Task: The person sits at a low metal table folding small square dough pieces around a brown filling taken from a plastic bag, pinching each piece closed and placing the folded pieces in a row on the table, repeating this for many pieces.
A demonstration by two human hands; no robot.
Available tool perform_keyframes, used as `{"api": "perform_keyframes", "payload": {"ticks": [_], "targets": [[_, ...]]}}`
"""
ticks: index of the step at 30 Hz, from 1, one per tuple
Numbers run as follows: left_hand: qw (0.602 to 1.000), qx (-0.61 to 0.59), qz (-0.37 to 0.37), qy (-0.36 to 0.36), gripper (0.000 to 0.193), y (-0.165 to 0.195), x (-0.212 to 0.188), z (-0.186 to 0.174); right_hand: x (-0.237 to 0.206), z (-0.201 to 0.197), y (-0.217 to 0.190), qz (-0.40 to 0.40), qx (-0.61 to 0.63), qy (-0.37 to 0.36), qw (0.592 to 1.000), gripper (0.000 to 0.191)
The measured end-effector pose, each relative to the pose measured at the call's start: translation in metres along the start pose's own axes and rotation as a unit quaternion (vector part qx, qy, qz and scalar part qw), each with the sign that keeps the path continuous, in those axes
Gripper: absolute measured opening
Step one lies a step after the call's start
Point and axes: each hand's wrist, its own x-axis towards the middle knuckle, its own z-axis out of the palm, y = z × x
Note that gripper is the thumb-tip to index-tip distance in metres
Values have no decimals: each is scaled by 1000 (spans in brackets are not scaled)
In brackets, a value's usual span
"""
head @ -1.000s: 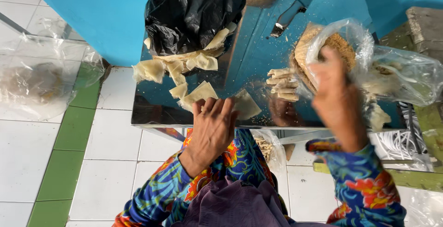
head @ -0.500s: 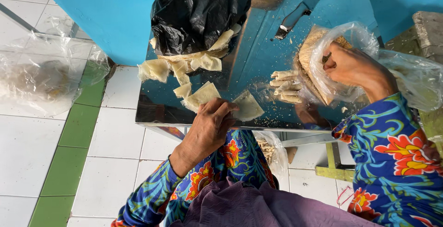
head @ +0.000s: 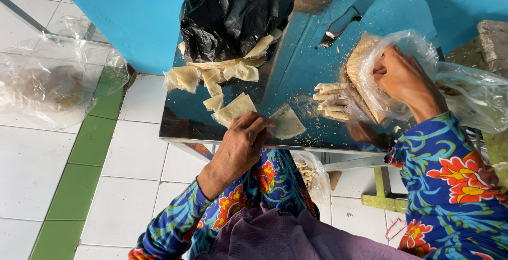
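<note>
I see left hand [head: 241, 143] fingers curled, pinching pale wrapper sheet [head: 286, 122] on shiny table [head: 296, 59]. Right hand [head: 402, 77] clenched inside clear bag [head: 465, 93], beside rolled pieces [head: 329, 101].

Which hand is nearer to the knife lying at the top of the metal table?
The right hand. It is inside the clear plastic bag, just below and right of the knife. The left hand rests on the pale wrappers at the table's near edge, much farther away.
</note>
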Motion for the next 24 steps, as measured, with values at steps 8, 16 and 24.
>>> {"api": "perform_keyframes", "payload": {"ticks": [8,16,24], "targets": [[999,12,34,22,15,-8,-3,5,2,5,11,0,-59,11,998,52],[998,8,57,21,18,-15,-4,8,-14,-28,42,-60,283,-3,957,59],[998,8,59,33,14,-13,-4,9,-67,45,-88,-180,346,-186,902,56]]}}
